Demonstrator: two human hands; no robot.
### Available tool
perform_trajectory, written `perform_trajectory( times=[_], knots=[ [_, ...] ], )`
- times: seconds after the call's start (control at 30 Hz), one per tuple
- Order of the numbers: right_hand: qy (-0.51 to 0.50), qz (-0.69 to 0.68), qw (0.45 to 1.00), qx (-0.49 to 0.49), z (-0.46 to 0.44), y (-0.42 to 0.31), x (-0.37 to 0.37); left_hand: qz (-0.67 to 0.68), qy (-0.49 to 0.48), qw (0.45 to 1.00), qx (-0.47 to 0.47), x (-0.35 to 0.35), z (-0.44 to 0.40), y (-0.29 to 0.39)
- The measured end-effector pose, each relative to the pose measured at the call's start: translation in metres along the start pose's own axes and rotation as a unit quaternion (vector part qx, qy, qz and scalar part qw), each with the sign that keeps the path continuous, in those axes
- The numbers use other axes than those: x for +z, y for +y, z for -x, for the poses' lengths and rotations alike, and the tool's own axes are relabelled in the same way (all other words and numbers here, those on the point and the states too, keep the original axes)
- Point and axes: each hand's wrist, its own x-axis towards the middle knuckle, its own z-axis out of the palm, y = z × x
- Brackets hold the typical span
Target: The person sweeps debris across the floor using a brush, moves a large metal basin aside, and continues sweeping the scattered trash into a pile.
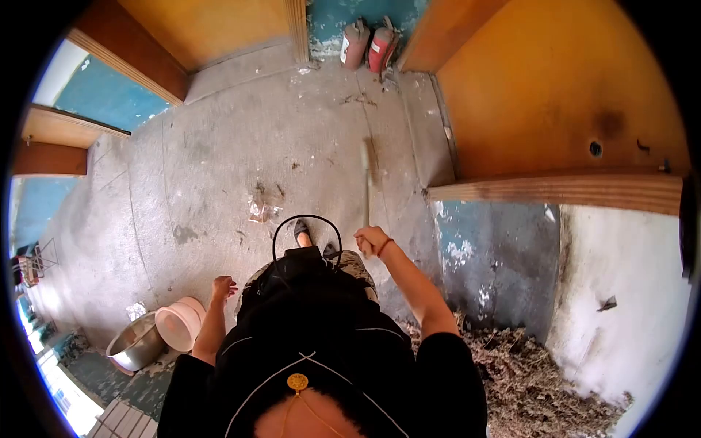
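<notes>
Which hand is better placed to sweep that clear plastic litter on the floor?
Probably the right hand: it grips the brush by its handle, though the litter lies leftward of it. The left hand holds no visible tool.

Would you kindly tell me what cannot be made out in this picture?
All in the head view:
Tool in the right hand: far end blurred.
Right shoe: partly hidden by the trousers.
Red extinguisher label: too small to read.
Dry debris pile: cut off by bottom edge.

Pale, slim-handled tool (366,193), far end blurred, pointing forward in right hand (372,241).
</notes>
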Motion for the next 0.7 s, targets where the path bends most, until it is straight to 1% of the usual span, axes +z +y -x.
perform_trajectory(
  times=[0.03,0.07,0.1,0.13,0.17,0.2,0.27,0.33,0.37,0.43,0.47,0.5,0.57,0.6,0.67,0.7],
  knots=[
    [-0.025,0.010,1.000,-0.005,0.008,-0.014,-0.003,-0.004,0.006,1.000,-0.008,-0.002,-0.009,0.005],
    [-0.125,-0.097,0.987,0.012,-0.004,-0.018,-0.024,0.013,0.000,1.000,0.019,-0.003,-0.020,0.010],
    [-0.146,-0.106,0.977,0.111,0.012,-0.045,-0.032,0.017,0.001,1.000,0.019,-0.004,-0.027,0.021],
    [-0.113,-0.118,0.982,0.099,0.021,-0.061,-0.033,0.012,-0.005,1.000,0.027,-0.002,-0.031,0.037],
    [-0.104,-0.144,0.980,0.088,0.023,-0.076,-0.036,0.008,-0.012,0.999,0.036,0.002,-0.036,0.052],
    [-0.085,-0.120,0.986,0.083,0.023,-0.088,-0.039,0.011,-0.021,0.998,0.058,0.003,-0.043,0.066],
    [-0.065,-0.095,0.990,0.079,0.017,-0.115,-0.042,0.016,-0.001,0.996,0.087,0.006,-0.049,0.089],
    [0.035,0.002,0.999,-0.028,0.005,-0.146,-0.042,0.024,0.011,0.995,0.096,0.013,-0.042,0.117],
    [0.033,0.005,0.999,-0.028,-0.003,-0.165,-0.045,0.027,0.013,0.995,0.095,0.016,-0.046,0.122],
    [0.121,0.157,0.976,-0.090,-0.020,-0.209,-0.056,0.025,0.016,0.997,0.076,0.022,-0.048,0.125],
    [0.128,0.191,0.968,-0.105,-0.047,-0.225,-0.078,0.037,0.035,0.996,0.069,0.028,-0.045,0.125],
    [0.121,0.197,0.967,-0.104,-0.057,-0.248,-0.090,0.066,0.052,0.995,0.053,0.035,-0.038,0.127],
    [0.186,0.324,0.920,-0.121,-0.076,-0.297,-0.110,0.098,0.076,0.992,0.022,0.050,-0.025,0.118],
    [0.175,0.330,0.919,-0.123,-0.094,-0.322,-0.126,0.099,0.076,0.992,-0.011,0.059,-0.016,0.115],
    [0.222,0.419,0.878,-0.070,-0.141,-0.356,-0.158,0.105,0.101,0.987,-0.069,0.084,0.004,0.104],
    [0.213,0.418,0.880,-0.069,-0.155,-0.368,-0.165,0.103,0.100,0.985,-0.090,0.096,0.012,0.100]
  ],
)
